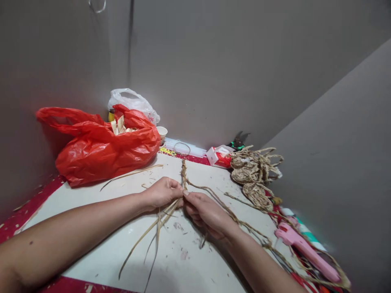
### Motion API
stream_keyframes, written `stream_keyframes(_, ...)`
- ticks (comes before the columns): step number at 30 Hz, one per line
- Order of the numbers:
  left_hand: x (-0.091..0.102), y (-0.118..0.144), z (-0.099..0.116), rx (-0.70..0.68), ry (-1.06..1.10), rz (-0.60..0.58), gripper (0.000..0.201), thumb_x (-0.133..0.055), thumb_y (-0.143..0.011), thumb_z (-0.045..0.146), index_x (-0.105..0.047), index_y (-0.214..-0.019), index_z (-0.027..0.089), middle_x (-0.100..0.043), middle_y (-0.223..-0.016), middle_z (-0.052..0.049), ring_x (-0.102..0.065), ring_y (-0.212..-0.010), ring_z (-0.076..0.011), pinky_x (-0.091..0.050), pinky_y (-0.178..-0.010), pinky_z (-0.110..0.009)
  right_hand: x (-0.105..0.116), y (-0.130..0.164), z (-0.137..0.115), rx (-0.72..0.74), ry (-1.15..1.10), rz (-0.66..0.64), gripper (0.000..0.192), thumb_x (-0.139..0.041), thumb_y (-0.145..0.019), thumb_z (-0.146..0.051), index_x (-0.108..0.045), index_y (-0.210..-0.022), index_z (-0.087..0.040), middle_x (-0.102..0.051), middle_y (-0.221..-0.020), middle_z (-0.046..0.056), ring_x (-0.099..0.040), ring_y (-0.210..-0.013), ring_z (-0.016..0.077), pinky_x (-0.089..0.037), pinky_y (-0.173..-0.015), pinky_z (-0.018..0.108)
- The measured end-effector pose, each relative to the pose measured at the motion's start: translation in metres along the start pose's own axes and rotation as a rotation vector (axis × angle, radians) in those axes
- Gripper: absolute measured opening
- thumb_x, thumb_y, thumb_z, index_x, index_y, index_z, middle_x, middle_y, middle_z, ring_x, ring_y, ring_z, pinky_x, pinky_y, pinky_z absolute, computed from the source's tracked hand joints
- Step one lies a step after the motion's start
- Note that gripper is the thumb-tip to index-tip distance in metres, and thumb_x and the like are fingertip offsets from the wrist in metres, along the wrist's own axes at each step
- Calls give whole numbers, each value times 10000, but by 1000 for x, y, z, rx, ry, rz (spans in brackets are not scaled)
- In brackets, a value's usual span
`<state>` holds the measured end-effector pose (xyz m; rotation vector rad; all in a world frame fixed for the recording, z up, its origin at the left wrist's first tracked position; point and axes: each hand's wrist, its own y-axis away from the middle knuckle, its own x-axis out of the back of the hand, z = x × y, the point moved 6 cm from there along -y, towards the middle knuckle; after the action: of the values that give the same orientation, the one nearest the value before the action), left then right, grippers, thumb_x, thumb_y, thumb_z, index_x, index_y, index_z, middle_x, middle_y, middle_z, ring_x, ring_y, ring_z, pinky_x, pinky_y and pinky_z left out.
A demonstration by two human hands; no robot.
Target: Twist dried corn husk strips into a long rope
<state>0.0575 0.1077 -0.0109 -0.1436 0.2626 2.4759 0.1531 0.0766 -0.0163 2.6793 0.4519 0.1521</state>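
Both hands meet at the middle of the white board, pinching the lower end of a braided straw cord point(183, 171). My left hand point(165, 192) has thumb and fingers closed on the cord, and loose straw strands point(158, 228) fan out below it toward the near edge. From the right, my right hand point(203, 211) is closed on the same spot, its thumb and forefinger tips against the left fingertips. A long twisted straw rope point(214, 195) leads from beside the cord to the right and passes behind the right forearm. The exact grip point is hidden between the fingers.
A red plastic bag point(110, 150) with straw pieces stands at left, a white bag point(134, 101) behind it. A small white bowl point(162, 132), a tissue pack point(219, 156), woven straw pieces point(250, 175) and a pink glue gun point(308, 250) line the far and right edges.
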Motion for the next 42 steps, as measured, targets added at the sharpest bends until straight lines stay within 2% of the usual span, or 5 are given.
stream_keyframes(20,-12,25,11,-98,-921,203,207,-362,-801,219,-559,-831,163,-618,-738,-72,-535,-664,-173,-343,-592,-250,-6,2,12,-12,-320,74,407,-599,-726,-389,-322,-505,-188,-240,-392,-108,-127,-337,11,-80,-334,169)
stream_keyframes(28,-14,29,15,-81,-749,150,224,-495,-725,273,-589,-898,164,-609,-709,-36,-511,-608,-146,-329,-537,-227,-5,3,7,1,-382,64,327,-674,-664,-347,-404,-595,-176,-220,-404,-131,-100,-349,1,-62,-340,164)
stream_keyframes(33,17,13,26,-166,-459,345,206,-494,-714,274,-591,-843,147,-585,-684,-14,-486,-599,-113,-352,-557,-213,-6,1,5,-19,-406,-44,261,-664,-677,-326,-462,-678,-161,-195,-430,-137,-65,-373,3,-25,-352,160)
stream_keyframes(37,7,-2,-2,24,-77,101,159,-435,-732,288,-516,-720,152,-516,-557,16,-436,-484,-89,-339,-505,-209,-6,1,4,-11,-372,-108,256,-633,-726,-352,-456,-710,-167,-189,-446,-133,-54,-385,10,-28,-359,160)
stream_keyframes(42,3,-5,-6,-36,-281,65,221,-449,-725,284,-564,-620,128,-499,-529,20,-366,-476,-67,-289,-495,-197,1,3,5,-80,-205,-160,260,-597,-757,-392,-436,-735,-189,-215,-465,-121,-76,-400,30,-49,-367,168)
